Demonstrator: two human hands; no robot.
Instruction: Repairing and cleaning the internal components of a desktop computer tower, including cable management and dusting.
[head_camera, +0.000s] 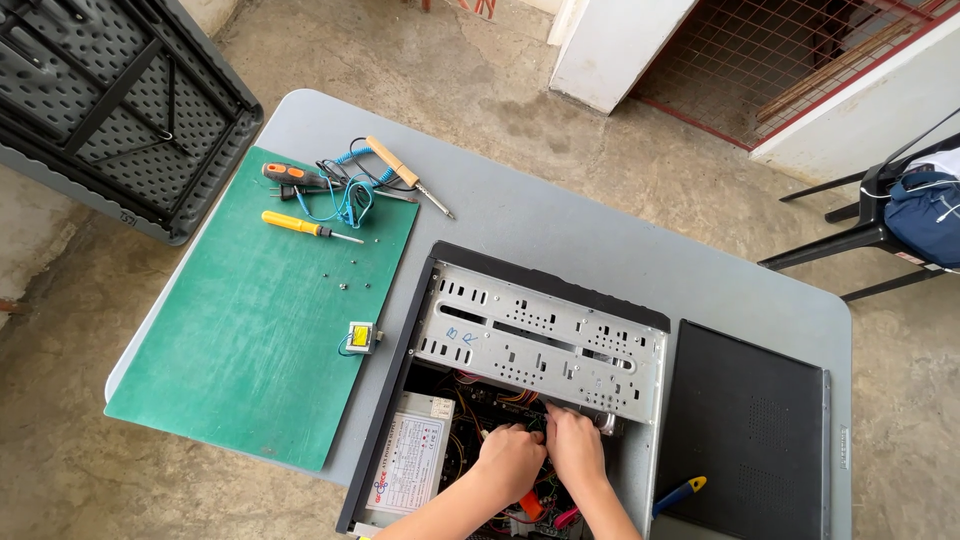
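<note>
Open computer case (540, 345) with cables (500, 398) inside, both hands' fingers (553, 418) among them, grasp impossible to tell

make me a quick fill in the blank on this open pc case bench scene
1. Both hands, left hand and right hand, reach inside the open ____ case.
2. The yellow screwdriver lies on a ____ mat.
3. The black side panel lies to the case's ____.

Missing words: computer; green; right
</note>
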